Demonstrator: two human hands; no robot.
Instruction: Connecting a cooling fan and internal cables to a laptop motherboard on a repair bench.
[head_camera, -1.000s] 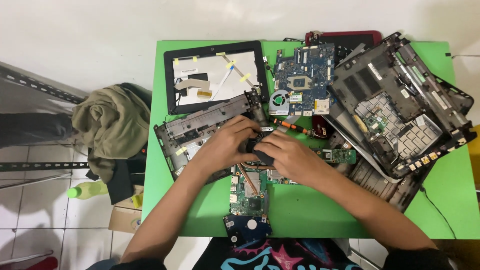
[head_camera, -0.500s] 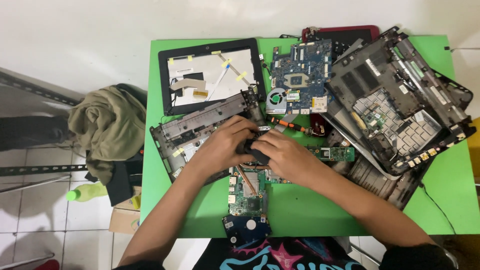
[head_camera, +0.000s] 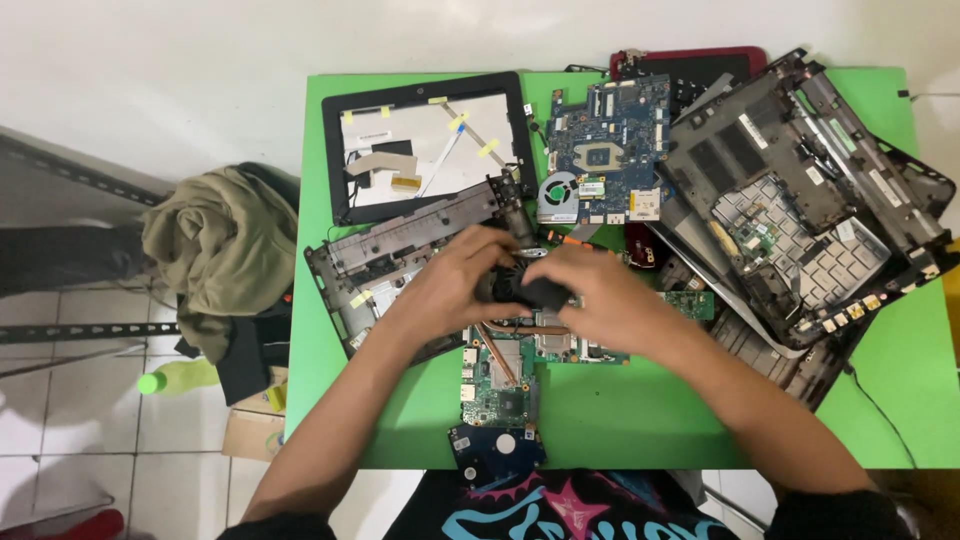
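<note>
Compared with a moment before, both hands have hardly moved; they stay together over the middle of the green desk (head_camera: 330, 360). The left hand (head_camera: 455, 275) curls its fingers around the black cooling fan (head_camera: 510, 285). The right hand (head_camera: 595, 295) closes its fingers on the fan's other side, above the green circuit board (head_camera: 495, 385).

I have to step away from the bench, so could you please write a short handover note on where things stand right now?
Left hand and right hand: both grip a black fan above the green board, mid-table.
Copper pipe runs from the fan across that board.
Hard drive lies at the near edge.
Blue board, screen bezel and case shells lie stripped around.
Done: laptops opened.
Left: cannot tell whether the fan is free of the board.
</note>
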